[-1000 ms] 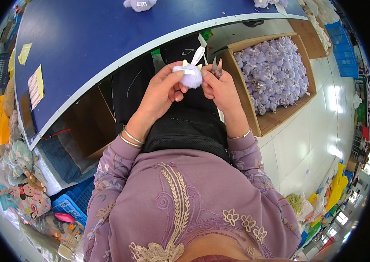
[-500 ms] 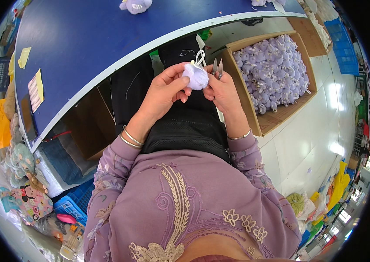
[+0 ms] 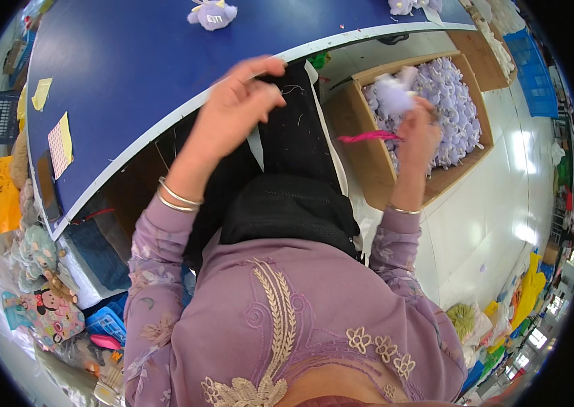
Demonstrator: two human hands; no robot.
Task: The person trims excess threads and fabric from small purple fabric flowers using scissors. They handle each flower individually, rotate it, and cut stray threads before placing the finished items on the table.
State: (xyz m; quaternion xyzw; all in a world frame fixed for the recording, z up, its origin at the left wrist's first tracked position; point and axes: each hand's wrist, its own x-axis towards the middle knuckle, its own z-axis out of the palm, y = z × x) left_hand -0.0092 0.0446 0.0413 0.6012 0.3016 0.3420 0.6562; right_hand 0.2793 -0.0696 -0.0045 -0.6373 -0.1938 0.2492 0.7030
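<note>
Over the cardboard box (image 3: 361,173), my right hand (image 3: 417,141) is closed on scissors, whose pink handle (image 3: 370,137) sticks out leftward; the blades are mostly hidden and blurred. At its fingertips is a small pale purple plush piece (image 3: 394,96), smeared by motion; I cannot tell whether it is still gripped. Below it, a heap of similar purple plush pieces (image 3: 455,102) fills the box. My left hand (image 3: 236,108) is raised near the table's edge, fingers apart, with nothing in it.
The blue table (image 3: 131,74) carries a purple plush toy (image 3: 212,15), another plush at the far right (image 3: 405,5), a sheet of pink dots (image 3: 60,144) and a phone (image 3: 47,175). A blue crate (image 3: 529,74) stands beyond the box. Bags and plush toys lie at the left.
My right hand has moved right, from over my lap to above the box, with the scissors and plush piece. My left hand has let go of the plush and moved left, its fingers spreading.
</note>
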